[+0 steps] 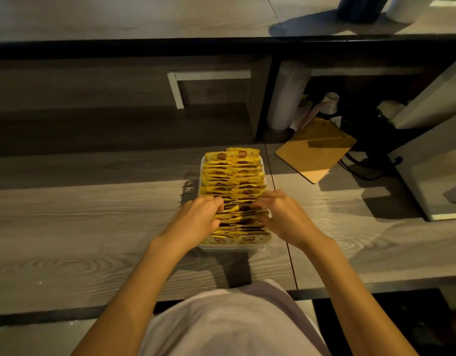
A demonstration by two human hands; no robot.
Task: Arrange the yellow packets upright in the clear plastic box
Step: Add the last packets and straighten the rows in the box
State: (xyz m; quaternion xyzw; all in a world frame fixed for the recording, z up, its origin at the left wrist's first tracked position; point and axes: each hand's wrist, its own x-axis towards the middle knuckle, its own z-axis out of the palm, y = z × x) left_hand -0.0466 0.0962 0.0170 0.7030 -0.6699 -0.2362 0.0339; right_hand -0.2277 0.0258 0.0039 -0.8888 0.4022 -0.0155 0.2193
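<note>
A clear plastic box (231, 247) sits on the grey wood-grain table (93, 227), straight ahead of the person and near the table's front edge; it is packed with yellow packets (232, 176), standing on edge in two rows side by side that run from the near wall to the far wall. The packets at the far end stand a little taller than the rim; those in the middle lean and overlap somewhat.

Both hands are in the near half of the box. The left hand (198, 218) is over the left row, its fingers (217, 204) curled down into the packets with the thumb below them, pinching a small bunch; the right hand (283, 214) mirrors it on the right row, fingers (259, 201) curled and thumb tucked in, holding another bunch (how many packets each hand holds cannot be told).

Beyond the box to the right, a brown wooden board (315, 150) lies at an angle on the table; behind it a roll of stacked cups (288, 96) stands in a dark shelf opening.
</note>
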